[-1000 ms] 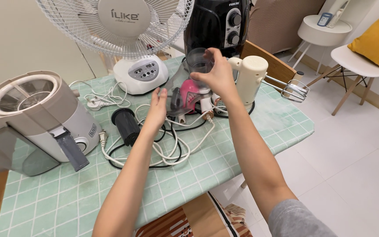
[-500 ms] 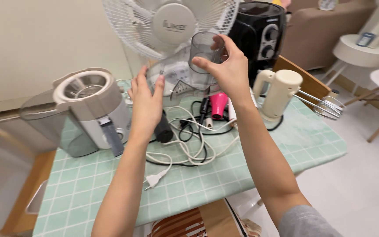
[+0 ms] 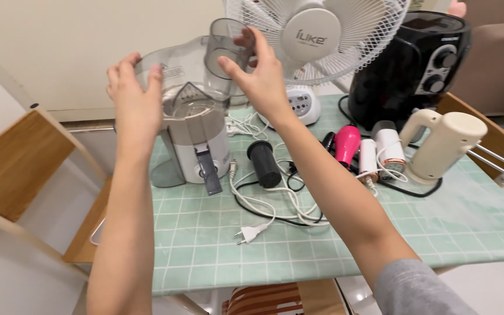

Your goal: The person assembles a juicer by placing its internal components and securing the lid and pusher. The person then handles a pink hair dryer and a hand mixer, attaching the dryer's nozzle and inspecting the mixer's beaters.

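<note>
A: How is the clear juicer lid [image 3: 191, 70] expected to handle?

B: It is judged light, rigid and smooth, being thin transparent plastic; cracking is possible if it is knocked. A hold on the feed chute and on the opposite rim is advised.

A: Where is it located?

B: It is held above the grey juicer base [image 3: 196, 140], which stands on the green checked tablecloth [image 3: 333, 245], in front of the white fan [image 3: 313, 41].

A: How are the hands set?

B: The right hand [image 3: 258, 76] is wrapped partly closed around the chute. The left hand [image 3: 135, 99] is spread, with fingers pressed flat against the lid's left rim.
</note>
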